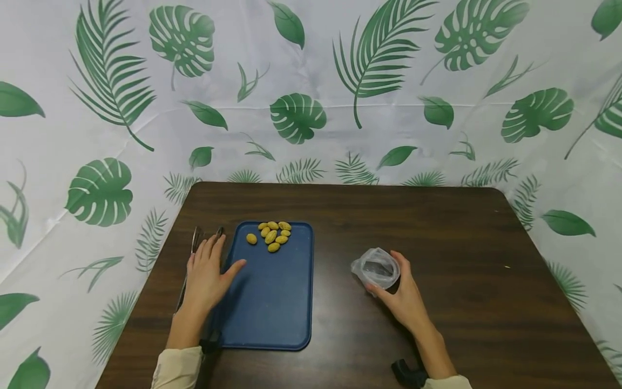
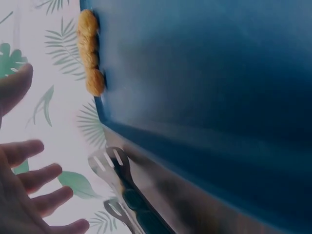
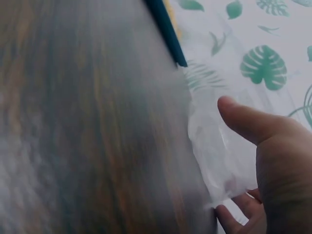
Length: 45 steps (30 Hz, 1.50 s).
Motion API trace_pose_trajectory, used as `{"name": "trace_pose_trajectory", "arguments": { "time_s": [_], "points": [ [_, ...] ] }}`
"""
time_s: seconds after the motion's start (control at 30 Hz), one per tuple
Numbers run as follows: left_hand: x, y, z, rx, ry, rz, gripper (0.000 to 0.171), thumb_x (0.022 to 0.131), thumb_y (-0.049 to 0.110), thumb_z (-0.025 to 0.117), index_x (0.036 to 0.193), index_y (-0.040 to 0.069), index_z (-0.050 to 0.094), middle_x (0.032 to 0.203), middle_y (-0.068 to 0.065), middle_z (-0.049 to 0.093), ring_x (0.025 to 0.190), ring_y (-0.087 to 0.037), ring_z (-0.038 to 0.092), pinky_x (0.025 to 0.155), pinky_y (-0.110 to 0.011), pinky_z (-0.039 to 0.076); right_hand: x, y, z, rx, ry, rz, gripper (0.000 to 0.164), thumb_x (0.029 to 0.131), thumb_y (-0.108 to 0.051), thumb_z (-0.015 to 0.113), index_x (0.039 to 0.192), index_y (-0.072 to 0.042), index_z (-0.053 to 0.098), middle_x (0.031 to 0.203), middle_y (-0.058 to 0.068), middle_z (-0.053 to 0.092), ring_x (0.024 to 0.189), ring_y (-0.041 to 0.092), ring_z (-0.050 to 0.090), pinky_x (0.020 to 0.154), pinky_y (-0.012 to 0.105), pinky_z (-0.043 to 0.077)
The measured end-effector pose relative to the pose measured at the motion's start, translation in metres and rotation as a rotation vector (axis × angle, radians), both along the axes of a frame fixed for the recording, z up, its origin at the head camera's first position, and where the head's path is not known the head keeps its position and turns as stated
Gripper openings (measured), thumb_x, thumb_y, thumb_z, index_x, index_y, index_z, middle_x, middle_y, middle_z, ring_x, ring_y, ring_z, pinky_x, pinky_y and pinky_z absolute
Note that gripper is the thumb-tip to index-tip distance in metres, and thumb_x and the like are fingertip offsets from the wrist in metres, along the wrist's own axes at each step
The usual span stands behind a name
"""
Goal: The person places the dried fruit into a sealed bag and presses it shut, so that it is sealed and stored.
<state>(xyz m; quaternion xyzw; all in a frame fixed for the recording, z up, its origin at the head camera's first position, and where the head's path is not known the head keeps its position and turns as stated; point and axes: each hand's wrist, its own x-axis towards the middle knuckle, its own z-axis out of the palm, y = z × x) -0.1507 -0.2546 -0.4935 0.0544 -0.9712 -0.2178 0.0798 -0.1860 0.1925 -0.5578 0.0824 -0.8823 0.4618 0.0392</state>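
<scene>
Left hand [image 1: 206,273] is lying flat over tongs [image 1: 194,241], right hand [image 1: 400,292] is cupping a plastic bag [image 1: 375,267]; nuts [image 1: 273,234] are sitting untouched on the tray [image 1: 272,302].

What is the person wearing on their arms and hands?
Both hands are bare, with no gloves or rings that show. The left hand comes out of a cream long sleeve, and the right hand has a matching cream cuff. A small black device sits at each wrist.
</scene>
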Motion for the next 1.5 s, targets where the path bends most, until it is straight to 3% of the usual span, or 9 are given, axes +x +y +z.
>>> {"name": "trace_pose_trajectory", "arguments": {
  "time_s": [0.2, 0.43, 0.57, 0.83, 1.0, 1.17, 1.5],
  "points": [
    [0.0, -0.011, -0.005, -0.013, 0.045, 0.066, 0.082, 0.098, 0.04, 0.07, 0.159, 0.002, 0.031, 0.161, -0.029, 0.033, 0.15, -0.05, 0.028, 0.117, -0.073, 0.02, 0.001, -0.001, -0.003, -0.019, 0.03, -0.026, 0.106, 0.078, -0.029, 0.092, 0.157, -0.014, 0.024, 0.153, 0.019, 0.046, 0.135, 0.036, 0.05, 0.107, 0.056, 0.037],
    [-0.002, -0.025, -0.009, -0.007, 0.045, 0.137, 0.079, 0.097, 0.029, 0.07, 0.158, -0.003, 0.029, 0.158, -0.035, 0.034, 0.145, -0.054, 0.033, 0.111, -0.073, 0.029, 0.0, -0.003, -0.005, 0.01, 0.044, -0.014, 0.096, 0.079, -0.03, 0.091, 0.153, -0.009, 0.032, 0.146, 0.018, 0.05, 0.129, 0.035, 0.053, 0.104, 0.056, 0.04],
    [-0.003, -0.035, -0.008, -0.01, -0.018, 0.178, 0.083, 0.098, 0.027, 0.069, 0.159, -0.006, 0.024, 0.157, -0.039, 0.031, 0.143, -0.058, 0.032, 0.107, -0.075, 0.032, -0.001, -0.003, -0.006, 0.013, 0.045, -0.007, 0.095, 0.079, -0.029, 0.091, 0.152, -0.008, 0.034, 0.144, 0.018, 0.052, 0.129, 0.034, 0.053, 0.103, 0.056, 0.04],
    [-0.006, -0.055, -0.015, 0.008, -0.243, 0.239, 0.089, 0.102, 0.031, 0.062, 0.159, -0.012, 0.01, 0.158, -0.043, 0.023, 0.141, -0.063, 0.031, 0.107, -0.074, 0.033, -0.001, -0.003, -0.006, 0.005, 0.033, -0.008, 0.095, 0.08, -0.029, 0.091, 0.153, -0.008, 0.035, 0.145, 0.017, 0.052, 0.129, 0.033, 0.053, 0.103, 0.054, 0.039],
    [-0.003, -0.059, -0.018, -0.016, -0.292, 0.228, 0.084, 0.101, 0.036, 0.062, 0.153, -0.018, 0.023, 0.152, -0.045, 0.032, 0.136, -0.063, 0.036, 0.105, -0.072, 0.037, -0.001, -0.002, -0.009, 0.003, 0.024, -0.007, 0.095, 0.08, -0.029, 0.091, 0.153, -0.009, 0.034, 0.145, 0.018, 0.051, 0.13, 0.034, 0.052, 0.104, 0.055, 0.039],
    [0.001, -0.059, -0.018, -0.013, -0.271, 0.227, 0.073, 0.1, 0.034, 0.063, 0.145, -0.018, 0.039, 0.144, -0.042, 0.043, 0.131, -0.061, 0.043, 0.101, -0.071, 0.041, -0.001, -0.002, -0.009, 0.006, 0.028, -0.007, 0.094, 0.08, -0.029, 0.091, 0.153, -0.009, 0.034, 0.145, 0.018, 0.052, 0.13, 0.034, 0.052, 0.104, 0.056, 0.04],
    [0.004, -0.059, -0.023, 0.029, -0.186, 0.254, 0.06, 0.1, 0.022, 0.062, 0.138, -0.02, 0.042, 0.129, -0.042, 0.051, 0.12, -0.058, 0.049, 0.091, -0.069, 0.045, 0.0, -0.001, -0.009, 0.004, 0.024, -0.007, 0.095, 0.081, -0.031, 0.09, 0.154, -0.011, 0.033, 0.145, 0.018, 0.052, 0.13, 0.035, 0.053, 0.104, 0.057, 0.04]
  ]
}}
